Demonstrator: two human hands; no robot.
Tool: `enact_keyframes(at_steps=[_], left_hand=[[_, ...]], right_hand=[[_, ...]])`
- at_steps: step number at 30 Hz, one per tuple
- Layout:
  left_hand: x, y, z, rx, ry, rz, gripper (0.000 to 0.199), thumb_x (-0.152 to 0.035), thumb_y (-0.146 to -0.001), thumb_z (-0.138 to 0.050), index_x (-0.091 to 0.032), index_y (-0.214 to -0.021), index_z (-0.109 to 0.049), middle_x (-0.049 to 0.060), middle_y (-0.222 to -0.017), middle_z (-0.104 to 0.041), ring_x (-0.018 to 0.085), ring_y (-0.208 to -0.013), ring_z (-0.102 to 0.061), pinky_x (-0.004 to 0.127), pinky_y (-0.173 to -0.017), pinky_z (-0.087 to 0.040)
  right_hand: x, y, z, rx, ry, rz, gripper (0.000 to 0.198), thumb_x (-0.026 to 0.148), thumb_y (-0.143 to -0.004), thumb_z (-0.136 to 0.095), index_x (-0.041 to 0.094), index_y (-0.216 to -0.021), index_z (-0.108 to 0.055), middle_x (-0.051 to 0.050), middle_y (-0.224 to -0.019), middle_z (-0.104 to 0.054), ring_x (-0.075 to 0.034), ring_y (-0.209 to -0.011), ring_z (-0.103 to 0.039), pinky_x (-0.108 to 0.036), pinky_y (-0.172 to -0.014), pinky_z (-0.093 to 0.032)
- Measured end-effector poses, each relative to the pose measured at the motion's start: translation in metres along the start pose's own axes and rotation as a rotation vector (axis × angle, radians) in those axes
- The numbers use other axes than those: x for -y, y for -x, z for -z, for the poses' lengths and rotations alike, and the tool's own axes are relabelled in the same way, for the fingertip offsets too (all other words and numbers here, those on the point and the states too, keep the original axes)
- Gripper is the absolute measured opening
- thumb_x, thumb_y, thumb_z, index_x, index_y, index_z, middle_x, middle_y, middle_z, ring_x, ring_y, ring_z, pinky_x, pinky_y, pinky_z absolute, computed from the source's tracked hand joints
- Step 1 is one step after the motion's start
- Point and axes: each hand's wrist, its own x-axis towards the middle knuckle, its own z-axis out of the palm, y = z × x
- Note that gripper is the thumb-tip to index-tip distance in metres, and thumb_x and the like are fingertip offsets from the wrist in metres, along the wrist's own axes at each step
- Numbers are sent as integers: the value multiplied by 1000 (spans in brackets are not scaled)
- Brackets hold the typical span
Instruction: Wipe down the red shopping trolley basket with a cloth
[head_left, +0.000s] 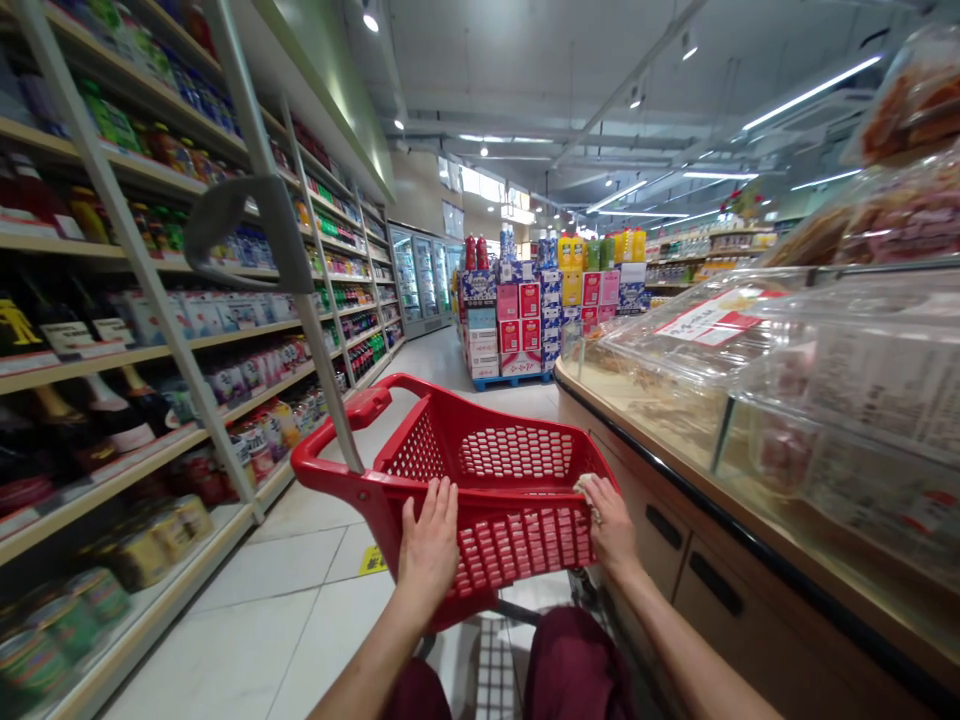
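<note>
A red plastic rolling shopping basket (517, 545) with perforated sides stands on the floor in front of my knees. Its long metal pull handle (326, 370) rises at the left and ends in a grey grip. My left hand (431, 530) lies on the near rim, fingers stretched out and nothing in it. At the right corner of the rim, my right hand (611, 520) is closed on a pale, crumpled cloth (589, 487), pressing it against the basket. Part of the cloth is hidden under the fingers.
Shelves of bottles and cans (142, 380) line the left side. Close on the right is a wooden display counter (675, 500) with clear plastic food packs (840, 370) on it. Ahead, stacked drink cartons (521, 320) stand on a blue pallet (514, 381). Glass-door fridges (424, 275) are further back.
</note>
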Motion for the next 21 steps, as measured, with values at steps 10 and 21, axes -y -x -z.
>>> enact_keyframes(at_steps=[10, 21], left_hand=[[-1, 4, -8, -29, -13, 8, 65, -9, -67, -33, -12, -131, -25, 7, -140, -21, 22, -130, -14, 50, -102, -11], [-2, -2, -3, 41, -26, 41, 65, -12, -67, -36, -8, -130, -24, 10, -140, -18, 25, -129, -13, 51, -102, -11]], right_hand=[[64, 16, 2, 76, -153, 281, 50, 4, -75, -35, 21, -121, -46, -5, -124, -49, -18, -120, -37, -41, -95, -38], [-27, 60, 20, 67, 87, -79, 51, 5, -65, -34, 17, -107, -58, -6, -122, -50, -20, -115, -43, -39, -96, -37]])
